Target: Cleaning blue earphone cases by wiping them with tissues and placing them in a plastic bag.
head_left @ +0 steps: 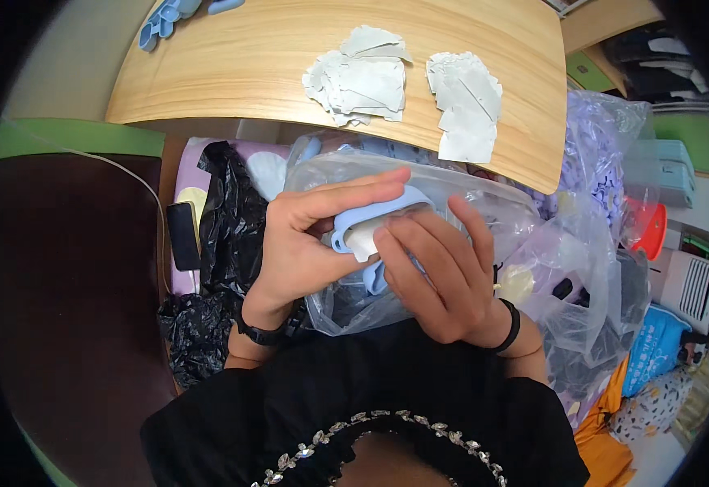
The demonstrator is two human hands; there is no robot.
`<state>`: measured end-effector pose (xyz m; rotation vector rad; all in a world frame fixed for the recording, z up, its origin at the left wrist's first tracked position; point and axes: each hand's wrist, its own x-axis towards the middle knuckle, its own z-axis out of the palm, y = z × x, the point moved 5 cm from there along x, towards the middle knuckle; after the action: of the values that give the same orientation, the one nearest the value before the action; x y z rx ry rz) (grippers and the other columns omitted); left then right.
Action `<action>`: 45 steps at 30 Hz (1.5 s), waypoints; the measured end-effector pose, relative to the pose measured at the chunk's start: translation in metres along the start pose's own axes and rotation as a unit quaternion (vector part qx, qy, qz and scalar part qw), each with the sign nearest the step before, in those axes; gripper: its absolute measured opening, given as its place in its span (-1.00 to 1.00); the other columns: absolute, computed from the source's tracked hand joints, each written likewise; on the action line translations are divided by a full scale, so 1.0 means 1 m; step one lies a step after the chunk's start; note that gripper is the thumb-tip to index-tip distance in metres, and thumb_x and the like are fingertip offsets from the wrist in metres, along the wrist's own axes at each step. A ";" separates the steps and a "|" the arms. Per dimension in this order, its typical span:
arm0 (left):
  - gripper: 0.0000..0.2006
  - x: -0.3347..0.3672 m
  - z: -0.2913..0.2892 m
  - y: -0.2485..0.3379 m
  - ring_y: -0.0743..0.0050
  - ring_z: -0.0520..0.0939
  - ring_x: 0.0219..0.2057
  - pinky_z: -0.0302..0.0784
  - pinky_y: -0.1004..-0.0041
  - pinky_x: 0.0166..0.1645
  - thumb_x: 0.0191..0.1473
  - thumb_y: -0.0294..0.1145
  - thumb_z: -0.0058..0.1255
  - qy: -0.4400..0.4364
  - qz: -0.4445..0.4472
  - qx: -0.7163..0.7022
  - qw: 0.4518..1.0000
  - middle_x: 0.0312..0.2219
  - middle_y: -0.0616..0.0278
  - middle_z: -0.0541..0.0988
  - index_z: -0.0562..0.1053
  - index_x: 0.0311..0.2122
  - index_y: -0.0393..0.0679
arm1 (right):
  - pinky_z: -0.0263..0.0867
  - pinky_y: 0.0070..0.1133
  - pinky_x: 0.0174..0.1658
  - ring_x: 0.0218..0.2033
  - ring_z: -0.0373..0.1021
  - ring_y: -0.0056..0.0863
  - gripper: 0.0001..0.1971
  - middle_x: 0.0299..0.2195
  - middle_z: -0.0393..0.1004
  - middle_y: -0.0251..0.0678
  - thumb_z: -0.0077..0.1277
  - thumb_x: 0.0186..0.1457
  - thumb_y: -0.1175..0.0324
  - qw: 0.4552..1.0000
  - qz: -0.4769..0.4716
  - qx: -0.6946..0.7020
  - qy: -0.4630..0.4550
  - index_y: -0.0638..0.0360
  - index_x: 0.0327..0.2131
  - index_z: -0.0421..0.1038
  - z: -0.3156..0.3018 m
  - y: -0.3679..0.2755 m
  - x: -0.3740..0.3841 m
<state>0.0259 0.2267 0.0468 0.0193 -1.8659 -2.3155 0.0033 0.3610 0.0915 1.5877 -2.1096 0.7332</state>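
Observation:
My left hand (293,227) is wrapped around a light blue, hollow, rounded plastic piece (410,197) with a small loop at its left end. A white paper-like piece (361,242) sticks out of its opening. My right hand (444,280) has thumb and fingertips pressed on that white piece at the opening; the little finger stands apart. Below them, another light blue piece (375,278) shows partly, inside or against a large clear plastic bag (334,312). On the table lie two stacks of torn-edged white sheets, one left (363,81) and one right (466,109).
The wooden table (233,73) has a curved near edge; light blue pieces (159,28) sit at its far left. A phone (182,235) with a cable and a black plastic bag (233,219) lie to my left. Clear bags (582,268) and a red container (651,227) are at the right.

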 end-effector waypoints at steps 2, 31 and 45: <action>-0.51 0.001 0.001 -0.001 0.30 0.47 -0.01 0.38 0.44 0.06 -0.28 -0.77 0.11 0.000 0.013 0.007 1.000 -0.05 -0.08 0.45 0.44 -0.09 -0.36 | 0.20 -0.21 0.05 -0.25 0.43 -0.35 -0.80 -0.32 0.47 -0.21 0.02 -0.08 0.45 1.000 0.021 0.005 -0.004 0.28 -0.31 0.47 0.002 0.001 0.001; -0.52 -0.002 0.007 -0.012 0.27 0.55 -0.09 0.43 0.48 -0.01 -0.33 -0.66 0.18 -0.001 0.013 0.290 0.957 -0.13 0.06 0.53 0.50 -0.14 -0.23 | -0.04 0.06 0.04 0.02 0.07 0.05 -0.58 -0.09 0.19 -0.12 0.05 -0.21 0.52 0.945 0.257 0.125 -0.157 -0.07 -0.17 0.40 0.017 0.012 -0.027; -0.78 0.104 -0.084 0.059 0.51 0.60 -0.38 0.46 0.57 -0.25 -0.04 -0.36 0.14 -0.042 0.017 0.334 0.942 -0.38 0.19 0.61 0.52 -0.32 -0.30 | 0.33 -0.56 -0.42 -0.57 0.38 -0.46 -0.78 -0.62 0.43 -0.33 0.10 -0.05 0.36 0.829 0.215 0.373 -0.356 0.18 -0.28 0.47 -0.018 0.102 0.012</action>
<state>-0.0597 0.1186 0.0951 -0.0278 -2.5711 -1.5724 -0.0983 0.3858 0.0951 2.0038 -3.0297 1.4284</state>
